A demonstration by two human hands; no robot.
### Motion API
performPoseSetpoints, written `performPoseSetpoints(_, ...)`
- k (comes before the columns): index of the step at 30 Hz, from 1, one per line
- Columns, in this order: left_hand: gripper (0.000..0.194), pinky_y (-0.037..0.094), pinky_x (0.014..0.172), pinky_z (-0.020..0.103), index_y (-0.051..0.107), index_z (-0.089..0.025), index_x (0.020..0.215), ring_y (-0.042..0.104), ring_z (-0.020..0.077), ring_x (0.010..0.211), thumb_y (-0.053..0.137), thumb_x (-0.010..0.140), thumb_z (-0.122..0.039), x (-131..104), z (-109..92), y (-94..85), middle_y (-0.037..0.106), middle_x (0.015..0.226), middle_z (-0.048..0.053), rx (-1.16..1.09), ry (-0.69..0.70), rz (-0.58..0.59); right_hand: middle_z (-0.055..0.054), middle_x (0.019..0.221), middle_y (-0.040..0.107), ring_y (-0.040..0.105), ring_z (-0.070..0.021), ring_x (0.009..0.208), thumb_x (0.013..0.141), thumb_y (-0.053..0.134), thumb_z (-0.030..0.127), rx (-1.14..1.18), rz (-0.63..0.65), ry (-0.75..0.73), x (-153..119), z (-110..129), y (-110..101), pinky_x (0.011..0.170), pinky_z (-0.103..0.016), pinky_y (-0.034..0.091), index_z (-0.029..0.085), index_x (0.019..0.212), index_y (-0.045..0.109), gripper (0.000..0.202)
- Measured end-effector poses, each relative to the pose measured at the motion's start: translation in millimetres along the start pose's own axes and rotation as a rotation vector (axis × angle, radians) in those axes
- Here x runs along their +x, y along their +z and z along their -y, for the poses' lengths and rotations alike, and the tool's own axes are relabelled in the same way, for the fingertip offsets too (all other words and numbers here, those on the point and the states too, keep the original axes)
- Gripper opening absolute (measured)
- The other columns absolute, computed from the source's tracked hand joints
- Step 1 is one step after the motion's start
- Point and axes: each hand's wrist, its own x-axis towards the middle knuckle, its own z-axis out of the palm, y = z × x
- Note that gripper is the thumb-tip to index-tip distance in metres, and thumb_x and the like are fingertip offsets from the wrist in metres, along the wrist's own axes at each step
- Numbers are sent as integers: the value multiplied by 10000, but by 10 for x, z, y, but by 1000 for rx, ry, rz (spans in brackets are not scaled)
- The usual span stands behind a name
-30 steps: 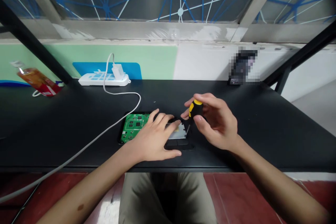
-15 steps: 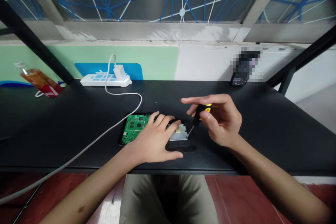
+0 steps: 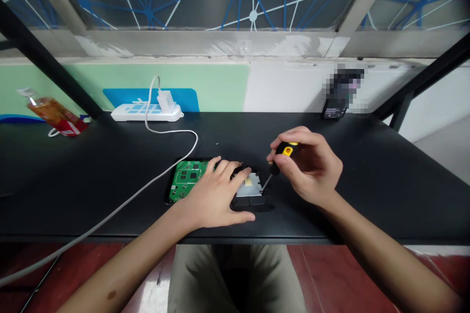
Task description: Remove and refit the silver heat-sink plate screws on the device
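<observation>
Across the right edge of the green circuit board (image 3: pixel 188 174), the left hand (image 3: pixel 216 195) lay spread, grasping nothing, probably steadying the work. Right of the board on the desk (image 3: pixel 110 168) sat a metal plate (image 3: pixel 250 187); beyond, the right hand (image 3: pixel 312 166) pinched a screwdriver (image 3: pixel 286 150), slanted apparently to reach the plate's corner.

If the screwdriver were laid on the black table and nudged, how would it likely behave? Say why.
The screwdriver would likely stay stiff, since its metal shaft looks straight. Its handle, far thicker than the shaft, would probably make it curve if it rolled. Rolling itself is uncertain: the right hand hides much of the handle's shape.
</observation>
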Motion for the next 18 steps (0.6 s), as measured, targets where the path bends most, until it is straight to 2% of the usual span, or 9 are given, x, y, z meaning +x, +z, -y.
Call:
performPoseSetpoints(4, 904, 214, 1171, 605, 450, -144, 1461, 463, 380, 1316, 677, 801, -719, 0, -2, -11, 533, 1403, 184, -4, -1, 3, -27, 892, 632, 646, -189, 742, 830, 753, 252, -136, -2, -135, -28, -56, -4, 593, -354, 563, 324, 1211, 644, 402)
performPoseSetpoints(7, 905, 214, 1171, 604, 450, -138, 1460, 458, 381, 1323, 671, 804, -722, 4, -6, -21, 531, 1402, 189, -6, -6, 8, -54, 983, 613, 670, -191, 759, 933, 606, 334, -88, 8, -108, -74, -49, 17, 598, -376, 588, 314, 1280, 627, 348)
performPoseSetpoints(11, 889, 217, 1171, 610, 462, -147, 1450, 471, 379, 1306, 675, 802, -718, 9, -7, -24, 539, 1375, 176, -15, -14, 16, -85, 1227, 618, 720, -202, 898, 1007, 439, 281, 35, 26, 6, -136, 11, 82, 682, -397, 646, 307, 1402, 542, 410)
performPoseSetpoints(15, 878, 218, 1172, 603, 473, -158, 1438, 476, 377, 1292, 686, 793, -714, 8, -3, -15, 543, 1357, 167, -23, -15, 5, -75, 1206, 642, 711, -193, 895, 991, 482, 220, -7, 17, 48, -173, 34, 146, 692, -388, 653, 330, 1480, 433, 503)
performPoseSetpoints(18, 876, 233, 1166, 606, 461, -169, 1443, 477, 379, 1289, 689, 792, -711, 7, 1, -12, 544, 1358, 164, -32, -12, 1, -71, 1126, 613, 676, -197, 851, 936, 584, 177, -85, -14, 58, -169, 12, 158, 648, -385, 629, 338, 1455, 463, 557)
